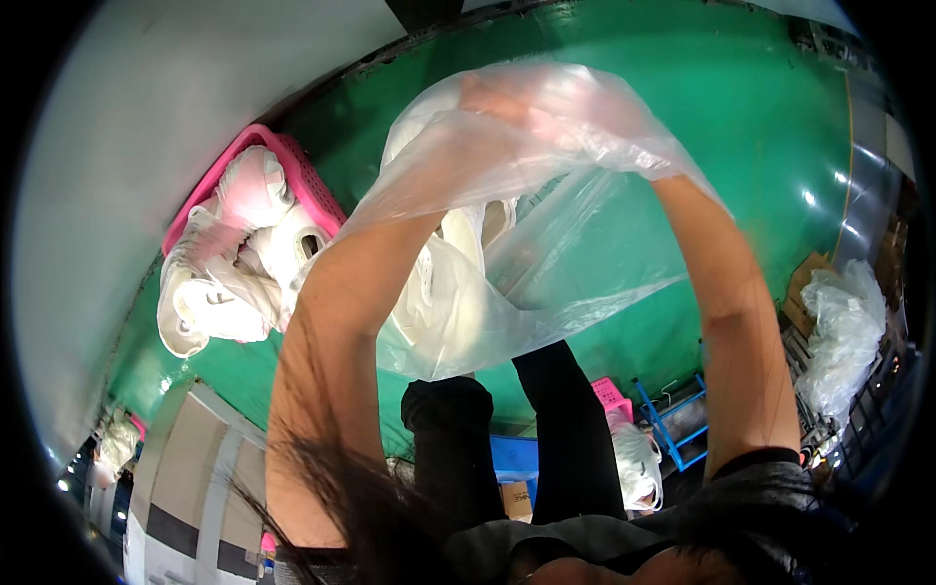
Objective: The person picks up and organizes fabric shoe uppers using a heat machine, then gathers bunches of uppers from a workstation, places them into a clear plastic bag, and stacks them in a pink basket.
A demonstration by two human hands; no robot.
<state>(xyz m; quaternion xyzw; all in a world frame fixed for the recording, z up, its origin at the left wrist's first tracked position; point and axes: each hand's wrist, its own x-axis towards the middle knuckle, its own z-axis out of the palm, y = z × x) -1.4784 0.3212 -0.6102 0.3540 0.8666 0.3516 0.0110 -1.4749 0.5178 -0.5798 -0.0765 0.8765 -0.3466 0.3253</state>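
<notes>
A large clear plastic bag (595, 263) is stretched out in front of me, with both my forearms reaching into or behind its film. White shoes (419, 292) show through the bag's left side, low between my arms. At the far end of the bag, my left hand (497, 97) is a hazy shape under the plastic. My right hand (609, 122) lies just right of it, also veiled by the folded film. The two hands are close together, and the fingers of neither can be made out.
On the green floor (760, 127), a pink basket (317, 185) at left holds several white shoes (258, 244), some in clear plastic. Crumpled clear plastic (843, 331) lies far right. A blue frame (678, 424), white bag (637, 463) and cardboard box (517, 500) are near my legs.
</notes>
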